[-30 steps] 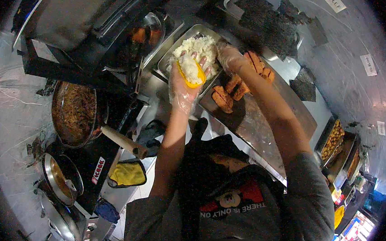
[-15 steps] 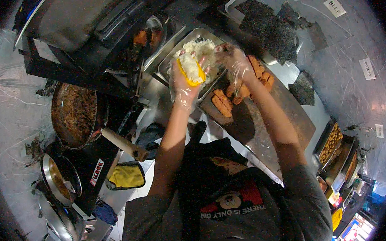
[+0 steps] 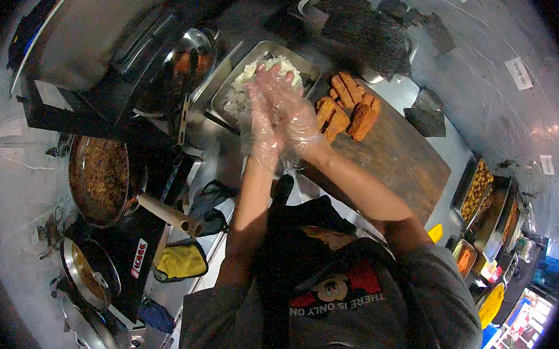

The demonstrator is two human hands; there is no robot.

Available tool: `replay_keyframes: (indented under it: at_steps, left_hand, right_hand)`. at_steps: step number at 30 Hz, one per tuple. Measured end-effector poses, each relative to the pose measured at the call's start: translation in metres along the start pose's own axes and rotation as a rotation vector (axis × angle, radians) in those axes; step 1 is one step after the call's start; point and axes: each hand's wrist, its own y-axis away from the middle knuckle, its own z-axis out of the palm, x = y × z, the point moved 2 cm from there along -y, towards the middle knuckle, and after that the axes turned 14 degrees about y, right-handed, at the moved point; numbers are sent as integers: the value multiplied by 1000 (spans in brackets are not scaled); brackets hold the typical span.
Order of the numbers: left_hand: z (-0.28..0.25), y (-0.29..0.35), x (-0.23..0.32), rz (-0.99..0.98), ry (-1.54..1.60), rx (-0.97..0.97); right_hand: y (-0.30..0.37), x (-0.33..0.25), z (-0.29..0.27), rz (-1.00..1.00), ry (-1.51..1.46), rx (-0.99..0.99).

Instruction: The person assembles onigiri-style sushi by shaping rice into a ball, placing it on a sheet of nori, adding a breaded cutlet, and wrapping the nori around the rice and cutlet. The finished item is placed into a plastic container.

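Left hand [image 3: 261,126] and right hand [image 3: 297,115], clear-gloved, are overlapping over white rice [image 3: 280,63] in a metal tray [image 3: 310,70]; inner surfaces hidden, so cannot tell whether they are gripping anything. Uneven squeezing or sticky gloves are, I judge, risking loose grains dropping onto the adjacent board [image 3: 405,161], where browned slabs [image 3: 365,117] are lying. Left-side pan [image 3: 136,176] is holding dark brown residue [image 3: 101,177]; far-right narrow tray [image 3: 459,196] is carrying small round yellowish pieces [image 3: 476,198].

This place is a kitchen: a pan [image 3: 136,180] stands on a black stove [image 3: 126,244], a metal tray [image 3: 304,57] contains white rice [image 3: 236,99], browned food pieces [image 3: 364,117] lie on a cutting board [image 3: 405,165], and food containers [image 3: 491,217] are at the right.
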Motion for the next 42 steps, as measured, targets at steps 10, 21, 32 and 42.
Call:
replay_keyframes:
  at_steps: [10,21,32,42]
  left_hand:
    - [-42,-26,21,92,-91,-22]
    - [26,9,23,944,-1618,-155]
    - [17,-6,27,765,-1274,-122]
    - [15,4,11,84,-18,4]
  right_hand:
    - [-7,11,-3,493,-400,-35]
    - [-8,0,2,685,-1500,-124]
    - [-18,-4,7,710,-1467,-87]
    - [-20,-16,-22,501,-261,-25]
